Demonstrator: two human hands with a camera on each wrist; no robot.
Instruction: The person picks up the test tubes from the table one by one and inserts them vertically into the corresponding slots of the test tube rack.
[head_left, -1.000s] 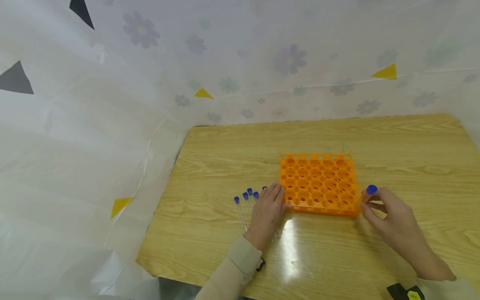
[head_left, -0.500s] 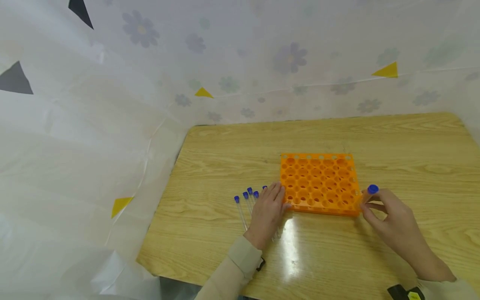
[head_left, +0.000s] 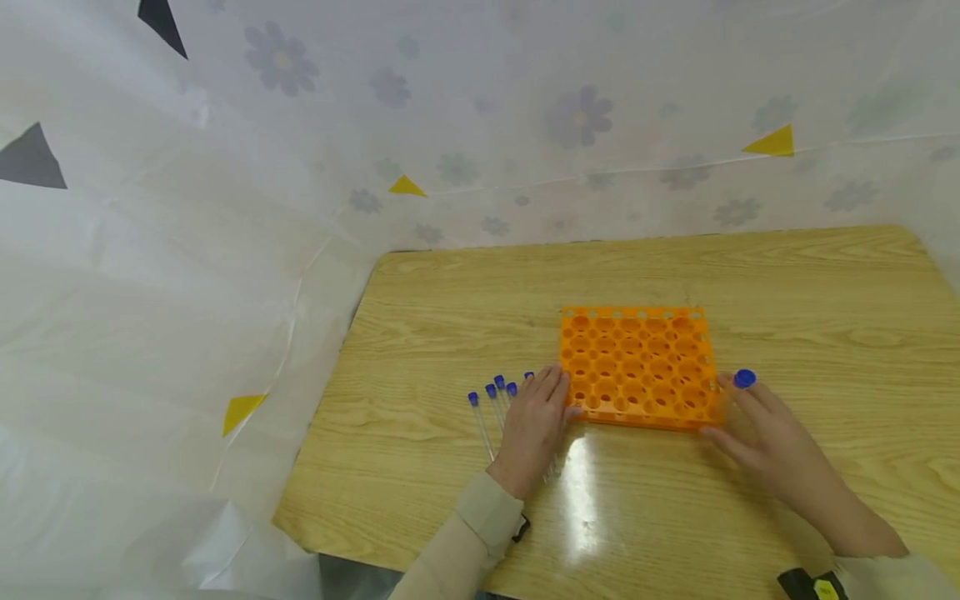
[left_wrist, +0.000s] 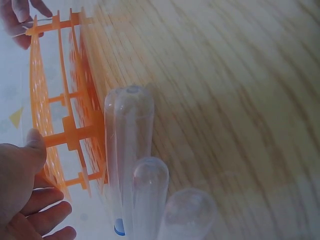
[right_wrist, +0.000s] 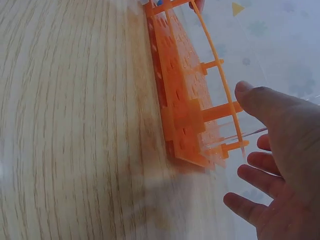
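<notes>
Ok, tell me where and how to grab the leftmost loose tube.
I'd pinch the leftmost loose tube just below its blue cap, thumb and finger across the slim, round body, coming from above and the left. It lies on the table with its cap end pointing away from the person; other tubes lie to its right, and the left hand hides its lower end in the head view.

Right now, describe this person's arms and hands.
The left hand and right hand are bare. The left sleeve and right sleeve are pale beige. A black device with a yellow patch shows by the right sleeve, a small black piece by the left.
</notes>
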